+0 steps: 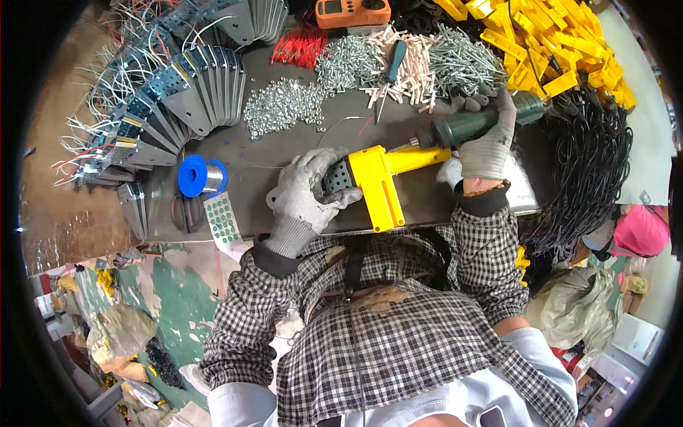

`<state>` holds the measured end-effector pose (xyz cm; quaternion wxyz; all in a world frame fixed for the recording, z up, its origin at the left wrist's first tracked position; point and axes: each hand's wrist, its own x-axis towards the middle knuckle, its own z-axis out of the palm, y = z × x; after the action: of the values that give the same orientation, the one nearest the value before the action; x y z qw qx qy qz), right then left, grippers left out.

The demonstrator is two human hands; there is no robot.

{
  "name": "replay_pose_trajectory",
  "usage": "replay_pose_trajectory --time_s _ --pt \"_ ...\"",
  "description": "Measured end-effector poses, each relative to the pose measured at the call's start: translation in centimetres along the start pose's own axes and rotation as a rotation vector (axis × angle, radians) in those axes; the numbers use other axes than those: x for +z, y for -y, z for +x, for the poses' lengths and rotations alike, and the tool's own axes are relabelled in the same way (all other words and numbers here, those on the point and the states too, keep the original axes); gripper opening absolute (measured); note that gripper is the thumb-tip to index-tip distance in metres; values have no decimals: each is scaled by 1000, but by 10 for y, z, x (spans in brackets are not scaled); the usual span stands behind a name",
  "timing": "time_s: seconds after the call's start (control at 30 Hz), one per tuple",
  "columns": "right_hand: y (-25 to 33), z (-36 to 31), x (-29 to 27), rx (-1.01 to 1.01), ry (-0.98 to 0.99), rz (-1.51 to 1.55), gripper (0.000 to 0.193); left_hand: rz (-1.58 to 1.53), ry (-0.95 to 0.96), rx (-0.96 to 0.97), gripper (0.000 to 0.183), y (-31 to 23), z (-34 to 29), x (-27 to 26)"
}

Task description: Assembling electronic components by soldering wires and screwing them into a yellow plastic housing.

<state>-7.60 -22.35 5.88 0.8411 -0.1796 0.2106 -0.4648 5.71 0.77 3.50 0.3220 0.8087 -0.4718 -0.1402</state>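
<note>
My left hand [307, 191], in a grey glove, is closed around the dark perforated end piece [337, 177] of a yellow plastic housing [384, 193]. The housing has a block-like body and a narrow arm pointing right. In my gloved right hand [489, 146] is a dark green electric screwdriver [462, 128], fingers wrapped round its barrel and one stretched along it. Its bit points left and meets the housing near where the arm joins the body; the exact contact point is too small to tell. Both are held over the near edge of the dark worktop [267, 160].
Along the back lie nuts [284, 107], screws [466, 60], pale tubes [413, 71], a hand screwdriver [396, 60] and an orange meter [353, 13]. Yellow housings [555, 43] and black cables [587, 156] fill the right. Left are metal plates [188, 92], a solder spool [202, 176] and scissors [186, 213].
</note>
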Motion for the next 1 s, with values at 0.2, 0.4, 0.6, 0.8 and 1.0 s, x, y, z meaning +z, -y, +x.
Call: replay_pose_trajectory --time_s 0.2,0.4,0.6,0.8,1.0 --pt "-3 4 -1 -51 -73 -15 21 46 -16 20 64 1 -2 2" --pt "-5 8 -4 -20 -8 -15 22 -12 -16 25 65 6 -1 2" --pt "-16 5 3 -32 -107 -106 25 57 13 8 60 0 1 -2" --pt "-12 10 -8 3 -17 -13 22 -238 -104 -126 33 25 30 -30" --pt "-14 8 -7 -17 -23 -21 22 657 202 242 12 33 74 -35"
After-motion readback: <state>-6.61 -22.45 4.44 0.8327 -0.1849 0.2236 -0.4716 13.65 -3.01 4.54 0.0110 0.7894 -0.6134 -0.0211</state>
